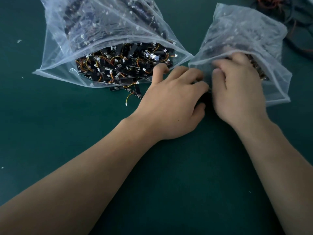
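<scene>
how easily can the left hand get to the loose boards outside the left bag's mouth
Probably easily: the loose boards lie on the mat outside the mouth of the left bag, beside the left hand, nothing between. Its fingers are curled at the edge of the right bag, so it must leave that first.

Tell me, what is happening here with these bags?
A person works at two clear bags of small black wired boards on a green table. The right hand reaches into the mouth of the right bag; the left hand lies curled at that mouth's corner. The left bag lies open, a few boards outside it.
</scene>
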`<state>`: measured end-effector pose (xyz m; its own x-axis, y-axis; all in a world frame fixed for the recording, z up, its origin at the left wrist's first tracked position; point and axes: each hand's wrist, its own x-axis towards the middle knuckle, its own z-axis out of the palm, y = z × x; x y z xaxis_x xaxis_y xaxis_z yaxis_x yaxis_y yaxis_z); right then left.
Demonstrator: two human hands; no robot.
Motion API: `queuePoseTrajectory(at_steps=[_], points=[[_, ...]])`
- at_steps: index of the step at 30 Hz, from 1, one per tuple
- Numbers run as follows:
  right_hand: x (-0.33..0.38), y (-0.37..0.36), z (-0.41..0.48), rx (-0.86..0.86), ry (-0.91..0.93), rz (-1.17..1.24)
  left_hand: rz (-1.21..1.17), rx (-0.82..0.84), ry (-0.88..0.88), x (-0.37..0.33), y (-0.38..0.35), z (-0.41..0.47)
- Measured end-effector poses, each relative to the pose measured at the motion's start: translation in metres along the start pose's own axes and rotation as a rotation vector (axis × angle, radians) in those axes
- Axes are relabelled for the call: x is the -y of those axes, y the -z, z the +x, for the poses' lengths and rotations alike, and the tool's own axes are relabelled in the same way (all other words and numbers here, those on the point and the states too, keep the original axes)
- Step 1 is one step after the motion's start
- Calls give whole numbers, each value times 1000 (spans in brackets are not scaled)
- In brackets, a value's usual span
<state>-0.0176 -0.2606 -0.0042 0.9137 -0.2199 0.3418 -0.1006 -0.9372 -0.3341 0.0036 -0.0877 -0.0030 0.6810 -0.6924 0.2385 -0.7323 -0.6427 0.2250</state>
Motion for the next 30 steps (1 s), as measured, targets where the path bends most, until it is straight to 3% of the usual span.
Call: queuePoseTrajectory(at_steps=[4, 7, 14, 18, 20, 25, 30], points=[[18, 5, -16, -98, 51, 345, -166, -312, -16, -1, 12, -6], [26, 5, -21, 56, -6, 423, -334, -497, 20, 6, 23, -16], [16, 0, -13, 229, -53, 1, -328, -327, 187, 24, 26, -48], [23, 2, -30, 17, 128, 125, -280, -177, 240, 25, 22, -59], [27, 3, -39, 60, 192, 245, -357, -155, 199, 26, 22, -59], [28, 6, -41, 312, 332, 146, -454, -295, 150, 27, 26, -60], [28, 8, -41, 316, 363, 239, -310, -462, 225, 37, 32, -64]])
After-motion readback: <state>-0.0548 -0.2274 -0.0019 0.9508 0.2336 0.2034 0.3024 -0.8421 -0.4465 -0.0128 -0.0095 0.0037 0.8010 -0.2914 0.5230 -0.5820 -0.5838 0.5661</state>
